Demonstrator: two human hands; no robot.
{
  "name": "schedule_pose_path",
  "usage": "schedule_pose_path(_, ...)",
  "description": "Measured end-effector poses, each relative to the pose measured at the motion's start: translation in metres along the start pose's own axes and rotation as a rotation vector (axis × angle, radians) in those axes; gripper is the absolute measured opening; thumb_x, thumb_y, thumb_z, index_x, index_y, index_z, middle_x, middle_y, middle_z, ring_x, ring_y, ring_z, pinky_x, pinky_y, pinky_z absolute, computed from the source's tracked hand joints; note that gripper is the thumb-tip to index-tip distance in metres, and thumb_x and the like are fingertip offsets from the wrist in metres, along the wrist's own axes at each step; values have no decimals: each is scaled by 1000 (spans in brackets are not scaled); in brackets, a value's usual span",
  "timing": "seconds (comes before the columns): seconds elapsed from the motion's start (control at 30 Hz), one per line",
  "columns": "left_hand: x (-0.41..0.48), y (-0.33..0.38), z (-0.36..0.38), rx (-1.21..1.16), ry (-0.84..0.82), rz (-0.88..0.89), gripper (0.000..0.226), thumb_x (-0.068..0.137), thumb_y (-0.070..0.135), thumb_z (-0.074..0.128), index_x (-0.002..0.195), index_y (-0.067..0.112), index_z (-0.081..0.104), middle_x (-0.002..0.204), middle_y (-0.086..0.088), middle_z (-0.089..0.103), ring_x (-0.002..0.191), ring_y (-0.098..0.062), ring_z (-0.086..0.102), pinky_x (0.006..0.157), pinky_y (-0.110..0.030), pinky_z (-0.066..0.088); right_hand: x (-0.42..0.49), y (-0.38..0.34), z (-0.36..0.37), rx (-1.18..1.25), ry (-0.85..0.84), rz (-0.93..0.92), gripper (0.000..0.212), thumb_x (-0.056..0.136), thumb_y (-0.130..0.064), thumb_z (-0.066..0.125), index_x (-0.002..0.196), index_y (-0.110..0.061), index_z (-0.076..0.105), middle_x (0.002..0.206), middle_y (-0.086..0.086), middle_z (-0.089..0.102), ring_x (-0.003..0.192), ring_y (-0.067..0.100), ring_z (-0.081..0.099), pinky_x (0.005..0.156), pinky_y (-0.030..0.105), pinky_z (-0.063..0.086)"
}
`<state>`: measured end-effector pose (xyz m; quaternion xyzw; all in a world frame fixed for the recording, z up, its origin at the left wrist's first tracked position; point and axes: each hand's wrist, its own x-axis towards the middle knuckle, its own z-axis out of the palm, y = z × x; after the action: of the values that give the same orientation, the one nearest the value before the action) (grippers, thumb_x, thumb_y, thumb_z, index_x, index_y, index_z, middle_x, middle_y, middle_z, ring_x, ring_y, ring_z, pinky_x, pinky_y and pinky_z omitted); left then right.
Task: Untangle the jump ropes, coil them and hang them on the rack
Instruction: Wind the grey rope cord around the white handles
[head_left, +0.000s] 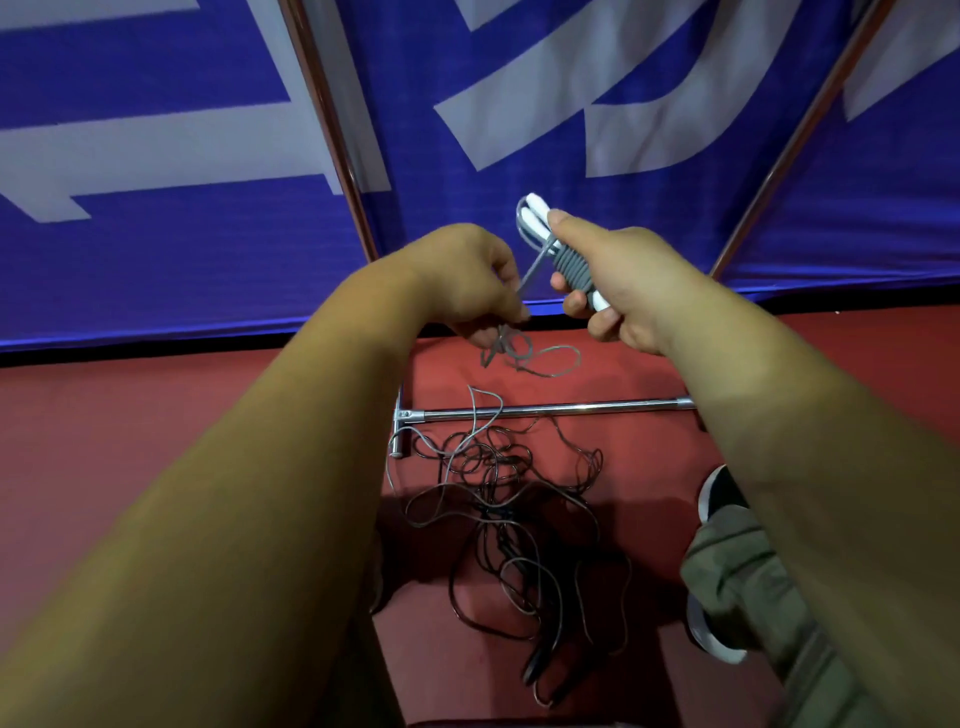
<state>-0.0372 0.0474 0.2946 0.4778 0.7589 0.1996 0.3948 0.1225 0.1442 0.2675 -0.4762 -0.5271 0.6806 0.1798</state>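
Observation:
My right hand (618, 280) grips a pair of white jump-rope handles (540, 221) held together, with grey cord wound in tight turns (571, 267) round their middle. A taut strand of that grey cord (532, 270) runs down-left into my left hand (467, 280), which pinches it. Below my left hand the loose end hangs in small grey loops (545, 358). On the red floor lies a tangled heap of dark ropes (509, 519) with a black handle (540, 660) at its near end. The rack's chrome base bar (550, 409) lies across the floor behind the heap.
Two slanted chrome rack poles (332, 130) (795, 140) rise in front of a blue banner (519, 171) with white lettering. My right leg in olive trousers (748, 587) and a dark shoe (719, 493) stand beside the tangle.

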Motion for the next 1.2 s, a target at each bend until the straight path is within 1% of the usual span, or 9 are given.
schedule_pose_path(0.13,5,3,2,-49,151,-62,16,100,10,56,105,3,70,71,-18,76,56,-29,74,59,-35,63,1,-2,-1,34,35,-1,37,94,-50,71,112,-18,72,82,2,66,53,10,50,44,19,24)
schedule_pose_path(0.23,6,3,1,-253,142,-24,20,106,19,58,104,4,71,84,-21,78,69,-28,77,75,-37,65,2,-2,-1,56,74,-3,32,94,-45,69,111,-17,72,82,2,66,54,10,50,44,20,25)
schedule_pose_path(0.37,1,2,-8,-628,-4,77,23,107,25,61,110,3,66,103,-17,76,100,-33,78,74,-29,63,5,-2,-4,62,107,13,33,94,-48,69,109,-19,73,82,2,66,54,11,52,44,20,26)
schedule_pose_path(0.53,1,-5,-19,-289,-27,233,29,110,37,52,122,21,73,114,3,80,93,-18,54,77,-29,39,5,-3,-6,77,124,15,34,94,-50,71,106,-18,72,83,2,66,54,11,53,44,20,26)
schedule_pose_path(0.7,-4,-1,-18,-152,-28,265,19,88,25,83,106,18,82,100,2,82,103,-10,75,96,-21,52,2,-7,-5,68,105,-17,35,94,-48,72,107,-16,74,80,2,66,54,11,52,45,20,25)
schedule_pose_path(0.83,-3,0,-9,247,-3,200,21,89,40,82,90,19,80,84,9,80,87,-17,72,88,-37,55,-3,-6,-6,45,113,-23,35,94,-48,71,111,-17,74,81,2,67,54,10,52,44,21,26)
schedule_pose_path(0.97,4,-6,2,-48,27,162,24,104,30,67,97,7,69,69,-5,68,66,-22,75,77,-44,60,-4,-9,-8,133,74,-13,35,89,-50,77,108,-20,73,79,-1,65,53,10,49,44,21,22)
schedule_pose_path(1.03,9,-8,4,-204,73,149,28,108,30,60,104,4,70,64,-4,53,53,-20,59,66,-41,61,-3,-11,-9,185,46,-7,23,92,-43,74,101,-23,69,78,-1,64,53,9,47,42,20,20)
schedule_pose_path(1.2,15,-10,-5,-297,58,220,35,112,32,50,109,6,73,71,0,50,60,-14,41,60,-29,40,3,-12,-12,281,22,31,19,94,-39,71,106,-26,65,78,-2,63,51,6,46,37,16,20)
